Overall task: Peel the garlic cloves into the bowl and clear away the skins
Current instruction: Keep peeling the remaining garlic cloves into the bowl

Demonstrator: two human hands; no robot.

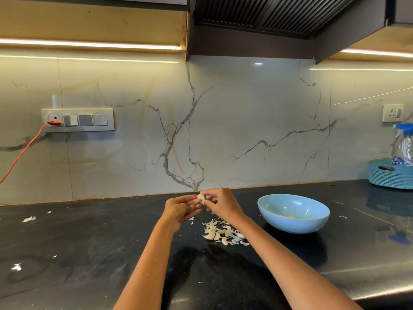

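Note:
A pale garlic clove [201, 196] is held up above the black counter, pinched between the fingertips of my left hand [180, 209] and my right hand [220, 203]. Below the hands lies a heap of garlic cloves and papery skins [221, 233]. To the right stands a light blue bowl [312, 224] with a small pale piece [292, 217] at its bottom.
Stray skin flakes lie on the black counter at the left [29, 219] and front left [16, 267]. A teal basket [388, 179] with a spray bottle [405, 146] stands at the far right. An orange cable [22, 153] hangs from the wall socket at the left.

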